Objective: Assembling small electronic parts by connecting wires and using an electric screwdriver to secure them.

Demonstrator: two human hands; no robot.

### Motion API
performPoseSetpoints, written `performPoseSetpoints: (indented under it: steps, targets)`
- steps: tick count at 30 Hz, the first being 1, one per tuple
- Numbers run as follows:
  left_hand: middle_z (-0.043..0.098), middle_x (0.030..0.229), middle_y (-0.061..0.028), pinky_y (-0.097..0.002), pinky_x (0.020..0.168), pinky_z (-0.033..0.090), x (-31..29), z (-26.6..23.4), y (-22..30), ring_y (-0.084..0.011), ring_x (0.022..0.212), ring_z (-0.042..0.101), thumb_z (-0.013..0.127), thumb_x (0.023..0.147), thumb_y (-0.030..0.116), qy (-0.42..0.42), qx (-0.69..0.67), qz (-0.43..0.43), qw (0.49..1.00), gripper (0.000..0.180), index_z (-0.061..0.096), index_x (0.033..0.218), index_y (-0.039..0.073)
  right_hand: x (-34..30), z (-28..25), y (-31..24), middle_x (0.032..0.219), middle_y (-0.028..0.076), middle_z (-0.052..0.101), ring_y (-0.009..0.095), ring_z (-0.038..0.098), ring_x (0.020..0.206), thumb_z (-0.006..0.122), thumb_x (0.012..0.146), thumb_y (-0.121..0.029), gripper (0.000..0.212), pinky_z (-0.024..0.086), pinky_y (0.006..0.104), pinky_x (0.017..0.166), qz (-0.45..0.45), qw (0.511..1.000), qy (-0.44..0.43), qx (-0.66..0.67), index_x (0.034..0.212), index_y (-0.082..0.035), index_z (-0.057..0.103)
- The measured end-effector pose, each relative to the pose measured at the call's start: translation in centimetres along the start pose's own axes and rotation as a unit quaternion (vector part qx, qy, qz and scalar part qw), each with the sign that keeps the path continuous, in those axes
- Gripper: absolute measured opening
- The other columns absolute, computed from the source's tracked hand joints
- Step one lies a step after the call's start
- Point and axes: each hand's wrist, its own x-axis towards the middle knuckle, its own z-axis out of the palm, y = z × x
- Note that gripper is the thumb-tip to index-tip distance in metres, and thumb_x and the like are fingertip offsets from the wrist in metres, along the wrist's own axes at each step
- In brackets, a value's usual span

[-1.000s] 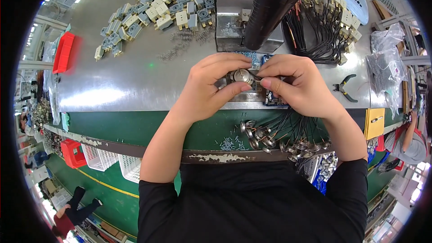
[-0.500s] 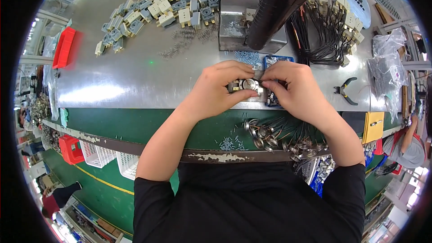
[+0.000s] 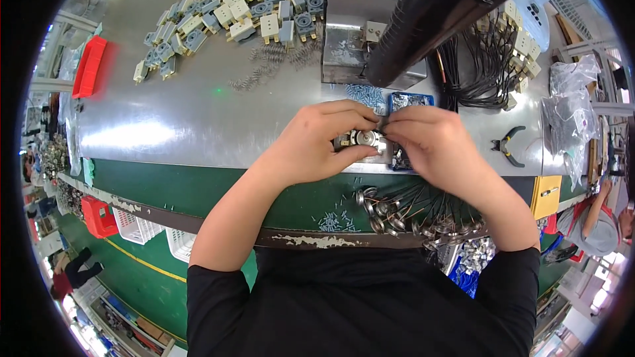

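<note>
I'm gripping a small round metal part with the left hand, thumb on the near side, fingers on the far side. It's sitting near the front edge of the steel bench, right between both hands. The right hand is bending in from the other side, fingertips resting just beside the part; I'm honestly not able to tell if they're pinching anything. A blue tray of little metal bits is sitting there, partly hidden by that hand, and some blue screws are lying just beyond. Nearer the body, a bunch of wired metal discs is lying on a green strip, with loose screws to their left. Pliers are lying off to the right.
</note>
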Motion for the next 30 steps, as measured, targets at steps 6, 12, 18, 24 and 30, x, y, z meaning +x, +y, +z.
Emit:
performPoseSetpoints:
  steps: [6, 12, 18, 24, 30]
  targets:
    - [0.076, 0.116, -0.0151, -0.0394, 0.091, 0.059, 0.3, -0.2, -0.1, -0.033, 0.107, 0.074, 0.089, 0.078, 0.009, 0.003, -0.016, -0.015, 1.0, 0.034, 0.074, 0.106, -0.002, 1.1, -0.7, 2.0, 0.103, 0.016, 0.075, 0.036, 0.074, 0.091, 0.074, 0.08, 0.007, 0.021, 0.061, 0.0423, 0.08, -0.094, 0.995, -0.029, -0.026, 0.1, 0.003, 0.077]
    - [0.074, 0.115, -0.0168, -0.0433, 0.091, 0.059, -1.1, -1.3, 0.3, -0.0362, 0.106, 0.072, 0.087, 0.082, 0.019, 0.011, 0.05, -0.02, 0.998, 0.033, 0.076, 0.108, 0.001, 2.6, -0.3, 0.0, 0.102, 0.016, 0.075, 0.034, 0.073, 0.09, 0.074, 0.084, 0.006, 0.026, 0.058, 0.0385, 0.079, -0.055, 0.998, 0.0, 0.002, 0.108, 0.0, 0.077]
    - [0.072, 0.106, -0.0094, -0.0462, 0.082, 0.056, -0.1, 0.4, -0.1, -0.0348, 0.102, 0.069, 0.087, 0.08, 0.034, 0.016, 0.008, 0.041, 0.999, 0.036, 0.073, 0.1, 0.007, 0.6, 0.1, -1.7, 0.091, 0.019, 0.068, 0.036, 0.069, 0.084, 0.064, 0.088, 0.01, 0.008, 0.054, 0.0408, 0.077, 0.041, 0.998, 0.049, 0.006, 0.092, 0.003, 0.065]
    - [0.072, 0.111, -0.0081, -0.0451, 0.083, 0.057, -1.8, -0.1, 0.4, -0.0319, 0.102, 0.07, 0.088, 0.078, 0.031, 0.033, 0.034, -0.012, 0.999, 0.036, 0.073, 0.099, 0.006, 1.1, 1.3, -1.1, 0.094, 0.018, 0.069, 0.036, 0.068, 0.089, 0.066, 0.085, 0.012, 0.013, 0.053, 0.0398, 0.081, -0.024, 0.999, 0.022, 0.04, 0.096, 0.004, 0.064]
    - [0.072, 0.113, -0.0081, -0.0449, 0.085, 0.058, -1.3, 0.5, -0.2, -0.0321, 0.104, 0.071, 0.089, 0.075, 0.029, 0.044, 0.007, 0.001, 0.999, 0.037, 0.073, 0.099, 0.006, 0.6, 0.5, -0.9, 0.101, 0.017, 0.072, 0.03, 0.071, 0.093, 0.069, 0.087, 0.008, 0.019, 0.054, 0.0356, 0.085, -0.106, 0.994, 0.006, 0.0, 0.105, 0.004, 0.067]
